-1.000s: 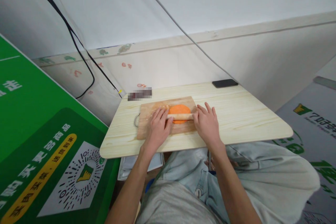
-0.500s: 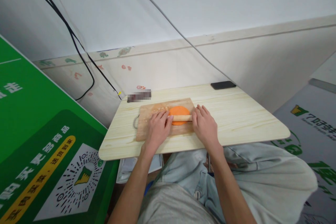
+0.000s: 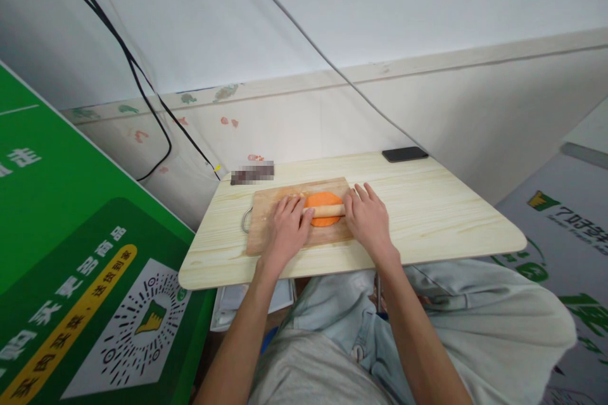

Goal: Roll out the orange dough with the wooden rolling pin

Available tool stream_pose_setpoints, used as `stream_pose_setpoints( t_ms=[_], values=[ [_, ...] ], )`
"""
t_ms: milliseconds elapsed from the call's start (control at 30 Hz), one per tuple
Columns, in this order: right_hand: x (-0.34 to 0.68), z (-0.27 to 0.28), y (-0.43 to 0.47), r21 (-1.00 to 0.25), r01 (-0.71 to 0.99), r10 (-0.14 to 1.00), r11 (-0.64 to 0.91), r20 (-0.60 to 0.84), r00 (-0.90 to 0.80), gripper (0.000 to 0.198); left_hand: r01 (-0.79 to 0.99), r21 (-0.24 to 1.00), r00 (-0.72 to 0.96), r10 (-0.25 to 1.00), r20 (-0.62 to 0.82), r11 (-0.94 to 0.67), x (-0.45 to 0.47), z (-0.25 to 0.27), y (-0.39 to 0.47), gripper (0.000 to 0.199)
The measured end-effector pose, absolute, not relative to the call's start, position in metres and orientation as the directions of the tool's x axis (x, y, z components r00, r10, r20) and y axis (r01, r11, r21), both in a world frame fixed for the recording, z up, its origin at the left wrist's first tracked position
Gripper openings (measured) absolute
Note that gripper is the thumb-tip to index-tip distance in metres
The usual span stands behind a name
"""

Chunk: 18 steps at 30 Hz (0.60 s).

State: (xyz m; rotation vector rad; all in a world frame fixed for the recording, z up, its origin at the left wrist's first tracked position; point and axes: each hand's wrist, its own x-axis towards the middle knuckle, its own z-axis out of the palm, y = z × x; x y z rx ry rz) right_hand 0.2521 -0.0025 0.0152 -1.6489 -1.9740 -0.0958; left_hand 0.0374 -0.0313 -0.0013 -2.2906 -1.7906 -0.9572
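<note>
A wooden rolling pin lies across a flat, round piece of orange dough, which rests on a wooden cutting board. My left hand is closed over the pin's left end, its thumb along the near side. Over the right end of the pin is my right hand, fingers bent around it. Both ends of the pin are hidden under the hands. Pale crumbs or scraps show on the board above my left hand.
The board sits on a pale wood-grain table. A black phone lies at the back right, and a blurred-out item at the back left. Behind is a wall with cables; a green printed panel stands at the left.
My right hand has shifted slightly left and away from me, tilting the pin a little with its right end farther up. The left hand has barely moved.
</note>
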Motion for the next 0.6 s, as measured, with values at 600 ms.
stream_pose_setpoints(
  t_ms=[600],
  values=[
    [0.261,0.004,-0.031,-0.355,0.900,0.888,0.253,0.454,-0.071,0.055,0.900,0.301,0.122,0.846,0.520,-0.315,0.043,0.001,-0.079,0.047]
  ],
)
